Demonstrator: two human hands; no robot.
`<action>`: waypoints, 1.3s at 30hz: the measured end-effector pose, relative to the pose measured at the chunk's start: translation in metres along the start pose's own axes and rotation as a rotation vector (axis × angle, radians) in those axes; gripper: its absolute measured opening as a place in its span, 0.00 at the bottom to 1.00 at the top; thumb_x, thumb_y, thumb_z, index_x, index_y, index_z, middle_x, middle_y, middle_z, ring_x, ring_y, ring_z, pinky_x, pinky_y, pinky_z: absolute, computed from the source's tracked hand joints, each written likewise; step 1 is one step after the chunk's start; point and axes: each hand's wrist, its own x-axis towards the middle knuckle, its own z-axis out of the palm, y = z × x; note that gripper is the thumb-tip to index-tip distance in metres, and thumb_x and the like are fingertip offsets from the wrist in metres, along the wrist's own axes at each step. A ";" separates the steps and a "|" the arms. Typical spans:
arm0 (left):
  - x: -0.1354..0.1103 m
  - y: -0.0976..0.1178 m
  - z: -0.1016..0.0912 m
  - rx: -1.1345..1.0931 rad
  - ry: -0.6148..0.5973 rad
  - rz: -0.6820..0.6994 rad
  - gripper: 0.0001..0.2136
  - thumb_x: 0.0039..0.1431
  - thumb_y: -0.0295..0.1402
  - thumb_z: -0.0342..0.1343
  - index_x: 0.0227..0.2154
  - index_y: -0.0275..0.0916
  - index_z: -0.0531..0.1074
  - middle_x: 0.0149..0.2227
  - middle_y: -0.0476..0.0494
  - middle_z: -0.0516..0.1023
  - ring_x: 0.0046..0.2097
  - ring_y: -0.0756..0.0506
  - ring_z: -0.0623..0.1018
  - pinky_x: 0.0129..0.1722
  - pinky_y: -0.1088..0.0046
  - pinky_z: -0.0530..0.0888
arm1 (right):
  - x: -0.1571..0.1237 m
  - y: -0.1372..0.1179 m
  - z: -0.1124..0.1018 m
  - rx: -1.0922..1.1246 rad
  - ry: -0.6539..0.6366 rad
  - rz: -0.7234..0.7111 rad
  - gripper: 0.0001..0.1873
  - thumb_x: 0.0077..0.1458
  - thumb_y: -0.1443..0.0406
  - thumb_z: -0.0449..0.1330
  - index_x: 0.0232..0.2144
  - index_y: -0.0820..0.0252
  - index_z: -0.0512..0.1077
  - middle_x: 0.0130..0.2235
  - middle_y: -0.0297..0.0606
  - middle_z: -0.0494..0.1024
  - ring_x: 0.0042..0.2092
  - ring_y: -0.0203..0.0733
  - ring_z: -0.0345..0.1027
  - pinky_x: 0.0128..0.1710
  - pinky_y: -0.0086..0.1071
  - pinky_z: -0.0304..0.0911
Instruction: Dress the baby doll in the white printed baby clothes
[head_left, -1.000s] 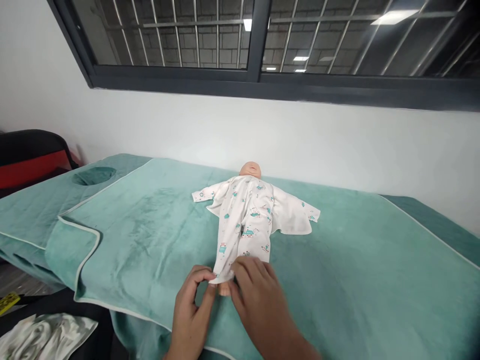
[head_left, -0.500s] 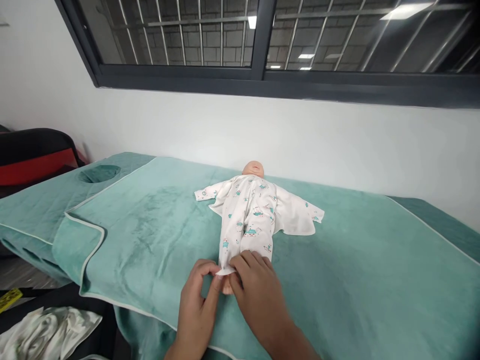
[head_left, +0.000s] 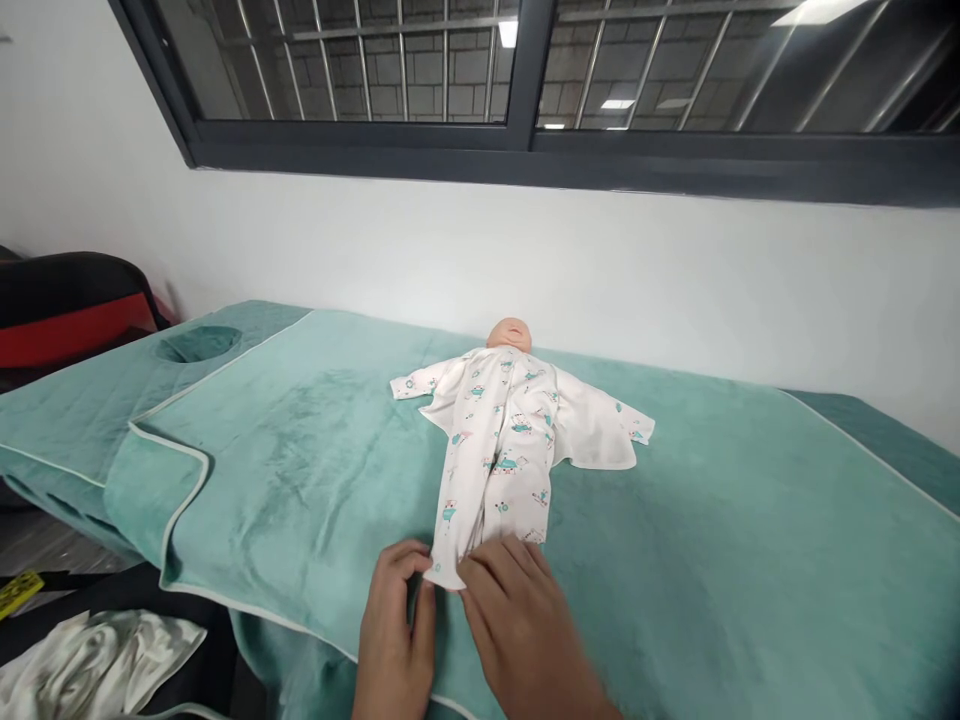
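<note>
A baby doll (head_left: pixel 509 333) lies on its back on the green bed cover, its head toward the wall. White baby clothes (head_left: pixel 517 425) with a small teal print cover its body, with both sleeves spread outward. The left trouser leg (head_left: pixel 450 535) reaches toward me, and its hem hides the foot inside. My left hand (head_left: pixel 397 625) pinches the hem's left corner between thumb and fingers. On the hem's right side, my right hand (head_left: pixel 517 615) is closed on the fabric, its fingertips partly hidden. The end of the other leg lies behind my right hand.
The plush green cover (head_left: pixel 712 540) spreads over a padded bed with a round hole (head_left: pixel 199 345) at the left. Crumpled white cloth (head_left: pixel 105 660) lies on something black at lower left. A red and black seat (head_left: pixel 71 315) stands beyond. Behind are a white wall and barred window.
Both hands have drawn the hem down toward me. The trouser leg is straighter and longer, and the foot that showed below it is now covered.
</note>
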 end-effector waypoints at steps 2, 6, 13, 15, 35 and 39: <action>-0.002 0.001 0.003 0.047 -0.046 0.079 0.14 0.61 0.27 0.49 0.49 0.42 0.66 0.50 0.40 0.69 0.52 0.44 0.72 0.50 0.65 0.74 | -0.001 -0.002 0.005 0.004 0.016 0.001 0.10 0.62 0.70 0.49 0.39 0.58 0.70 0.37 0.38 0.72 0.40 0.44 0.61 0.46 0.40 0.52; -0.003 0.004 0.007 0.134 -0.161 0.132 0.23 0.58 0.28 0.52 0.57 0.44 0.63 0.55 0.37 0.64 0.54 0.42 0.72 0.49 0.62 0.75 | 0.001 -0.005 0.001 0.081 0.028 -0.038 0.12 0.62 0.71 0.48 0.42 0.58 0.70 0.39 0.38 0.73 0.41 0.44 0.63 0.45 0.41 0.56; 0.000 0.009 0.007 0.248 -0.050 0.108 0.13 0.61 0.30 0.52 0.48 0.43 0.67 0.50 0.38 0.66 0.49 0.44 0.73 0.44 0.63 0.77 | -0.036 0.024 -0.018 0.020 0.221 0.202 0.12 0.61 0.67 0.55 0.48 0.57 0.66 0.45 0.42 0.72 0.47 0.42 0.67 0.46 0.35 0.66; -0.002 0.013 0.010 0.270 -0.024 0.147 0.14 0.61 0.29 0.52 0.49 0.42 0.67 0.52 0.36 0.65 0.51 0.43 0.72 0.46 0.62 0.77 | -0.051 0.033 -0.015 -0.005 0.198 0.281 0.15 0.60 0.62 0.57 0.50 0.56 0.65 0.47 0.42 0.71 0.47 0.43 0.69 0.44 0.34 0.69; 0.015 0.052 0.035 0.211 -0.135 0.314 0.09 0.59 0.29 0.56 0.42 0.41 0.67 0.40 0.43 0.75 0.45 0.42 0.73 0.51 0.53 0.68 | -0.053 0.023 -0.029 0.291 0.163 0.243 0.06 0.59 0.72 0.52 0.35 0.56 0.63 0.35 0.34 0.70 0.36 0.34 0.68 0.36 0.25 0.66; 0.012 0.049 0.035 0.213 -0.112 0.309 0.04 0.59 0.28 0.54 0.37 0.42 0.66 0.33 0.47 0.75 0.39 0.44 0.75 0.51 0.54 0.69 | -0.050 0.025 -0.034 0.293 0.111 0.185 0.08 0.57 0.74 0.51 0.35 0.56 0.63 0.34 0.35 0.70 0.36 0.34 0.68 0.36 0.25 0.66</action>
